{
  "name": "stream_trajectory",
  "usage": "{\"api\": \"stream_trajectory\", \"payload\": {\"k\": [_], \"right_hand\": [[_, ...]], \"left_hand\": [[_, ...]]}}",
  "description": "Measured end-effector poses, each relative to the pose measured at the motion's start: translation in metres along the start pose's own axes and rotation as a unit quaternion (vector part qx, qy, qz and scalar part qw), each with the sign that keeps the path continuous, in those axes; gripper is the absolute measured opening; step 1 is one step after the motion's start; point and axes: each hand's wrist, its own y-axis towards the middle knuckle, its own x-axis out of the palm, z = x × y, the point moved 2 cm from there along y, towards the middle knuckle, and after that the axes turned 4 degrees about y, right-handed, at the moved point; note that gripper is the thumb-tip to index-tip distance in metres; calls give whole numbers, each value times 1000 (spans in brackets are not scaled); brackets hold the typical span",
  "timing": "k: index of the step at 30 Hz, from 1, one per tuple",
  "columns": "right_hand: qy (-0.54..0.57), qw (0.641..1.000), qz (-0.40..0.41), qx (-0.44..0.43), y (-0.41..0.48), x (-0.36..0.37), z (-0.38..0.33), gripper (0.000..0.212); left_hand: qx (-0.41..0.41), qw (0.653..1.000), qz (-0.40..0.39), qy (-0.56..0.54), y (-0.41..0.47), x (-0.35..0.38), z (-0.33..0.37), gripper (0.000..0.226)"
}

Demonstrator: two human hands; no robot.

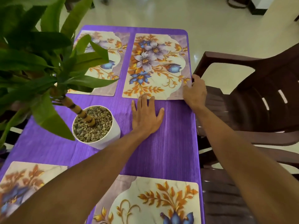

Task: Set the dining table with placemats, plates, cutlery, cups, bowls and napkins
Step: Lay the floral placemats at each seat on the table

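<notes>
Nearest us lies a floral placemat (150, 199). Beyond it our left hand (146, 116) rests flat on the purple tablecloth (169, 143), fingers spread, tips touching the far-right placemat (155, 65). Our right hand (195, 91) pinches that placemat's near right corner, beside a brown chair (258, 94).

No readable text or labels, seemingly, anywhere.

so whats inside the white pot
The white pot holds gravel up to its rim, with the plant's banded stem rising out of it. Anything below the gravel, soil or roots, is covered.
</notes>
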Motion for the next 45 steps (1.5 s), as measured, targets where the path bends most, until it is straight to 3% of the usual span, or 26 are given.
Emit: {"api": "stream_trajectory", "payload": {"k": [8,45], "right_hand": [[-115,982,-52,-143,-53,18,15,46],[-206,964,-87,-146,-48,30,22,55]], "left_hand": [[-9,1000,-6,21,1,1,1,66],[-11,998,-38,49,2,2,2,73]]}}
